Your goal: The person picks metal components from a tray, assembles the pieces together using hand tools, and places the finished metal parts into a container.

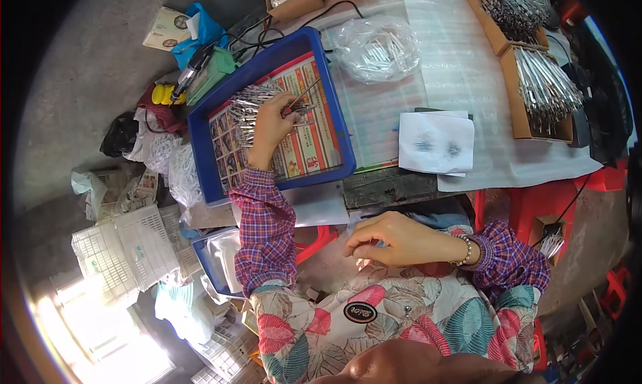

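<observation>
My left hand (270, 124) reaches into a blue plastic tray (269, 51). Its fingers are closed on a thin tool with a dark red handle (287, 110), and a slim dark shaft points away to the upper right. Beside and under this hand lies a loose pile of thin metal sticks (246, 110), on printed paper (314, 143) lining the tray. My right hand (391, 239), with a beaded bracelet at the wrist, is above my lap near the table's front edge. Its fingers curl towards the thumb; whatever may be between them is hidden.
A clear bag of white sticks (378, 49) lies beyond the tray. White paper sheets with dark smudges (438, 143) rest on the foam-covered table (461, 56). Cardboard boxes (568, 128) of metal sticks stand far right. A green box (212, 75) and cables adjoin the tray's left side.
</observation>
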{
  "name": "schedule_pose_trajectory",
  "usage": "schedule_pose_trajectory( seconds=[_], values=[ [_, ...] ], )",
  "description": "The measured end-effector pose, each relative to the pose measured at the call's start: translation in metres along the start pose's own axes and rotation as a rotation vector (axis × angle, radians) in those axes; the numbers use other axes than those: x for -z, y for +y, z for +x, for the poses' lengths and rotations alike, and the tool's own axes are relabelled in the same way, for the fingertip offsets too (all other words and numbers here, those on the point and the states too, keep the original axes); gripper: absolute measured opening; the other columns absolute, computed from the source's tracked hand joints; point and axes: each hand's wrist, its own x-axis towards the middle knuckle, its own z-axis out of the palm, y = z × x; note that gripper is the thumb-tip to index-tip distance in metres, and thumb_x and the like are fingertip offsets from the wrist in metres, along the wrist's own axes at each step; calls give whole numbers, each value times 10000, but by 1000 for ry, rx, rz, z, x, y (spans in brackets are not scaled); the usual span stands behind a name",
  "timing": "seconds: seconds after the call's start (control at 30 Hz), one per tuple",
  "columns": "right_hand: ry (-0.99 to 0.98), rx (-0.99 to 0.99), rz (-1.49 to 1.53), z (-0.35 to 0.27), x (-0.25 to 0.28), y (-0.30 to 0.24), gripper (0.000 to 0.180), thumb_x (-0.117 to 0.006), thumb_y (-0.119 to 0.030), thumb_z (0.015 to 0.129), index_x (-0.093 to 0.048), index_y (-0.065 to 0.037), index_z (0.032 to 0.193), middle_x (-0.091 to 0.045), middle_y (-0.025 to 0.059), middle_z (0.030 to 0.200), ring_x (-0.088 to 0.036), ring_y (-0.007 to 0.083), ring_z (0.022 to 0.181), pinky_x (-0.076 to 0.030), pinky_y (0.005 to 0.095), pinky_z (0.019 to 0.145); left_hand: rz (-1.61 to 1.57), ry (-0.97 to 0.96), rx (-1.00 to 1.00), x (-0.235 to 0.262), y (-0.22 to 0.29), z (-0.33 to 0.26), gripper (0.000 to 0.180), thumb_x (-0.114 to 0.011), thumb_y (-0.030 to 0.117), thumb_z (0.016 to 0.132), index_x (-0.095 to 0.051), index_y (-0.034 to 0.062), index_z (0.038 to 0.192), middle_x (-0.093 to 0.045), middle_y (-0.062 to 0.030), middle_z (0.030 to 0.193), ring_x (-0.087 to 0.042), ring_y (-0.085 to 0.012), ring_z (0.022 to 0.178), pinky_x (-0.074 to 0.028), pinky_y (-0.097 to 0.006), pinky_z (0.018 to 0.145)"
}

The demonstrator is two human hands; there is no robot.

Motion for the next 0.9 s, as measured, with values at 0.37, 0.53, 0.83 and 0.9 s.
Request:
schedule_pose_trajectory(
  seconds=[0.37,0.53,0.83,0.9],
  values=[
    [19,-43,-118,-8,10,27,226,-592,-179,818,-664,-5,942,-669,146,915,-635,312,827,-492,374,730,53,130,-74,6,7,-1,195,-662,1,687,-626,12,878,-602,-114,861,-593,-297,802,-467,-347,702],
    [78,-72,-54,-15,22,30,236,-618,-178,815,-665,-1,965,-670,148,925,-642,284,817,-493,352,728,49,440,-68,28,25,-7,118,-689,-57,709,-628,20,774,-610,-66,744,-545,-142,636,-423,-251,573],
    [310,-252,872,-14,41,35,356,-527,-277,952,-574,-2,1172,-626,64,1066,-605,133,971,-498,280,857,-93,293,-673,18,153,-40,220,-666,-13,623,-663,60,831,-666,-63,876,-610,-178,692,-451,-244,539],
    [378,-219,1162,-19,49,26,381,-495,-296,962,-545,-4,1201,-613,77,1095,-603,154,1000,-505,302,862,-127,73,-809,5,182,-45,245,-683,44,619,-660,52,862,-666,-71,906,-620,-210,716,-481,-280,556]
  ],
)
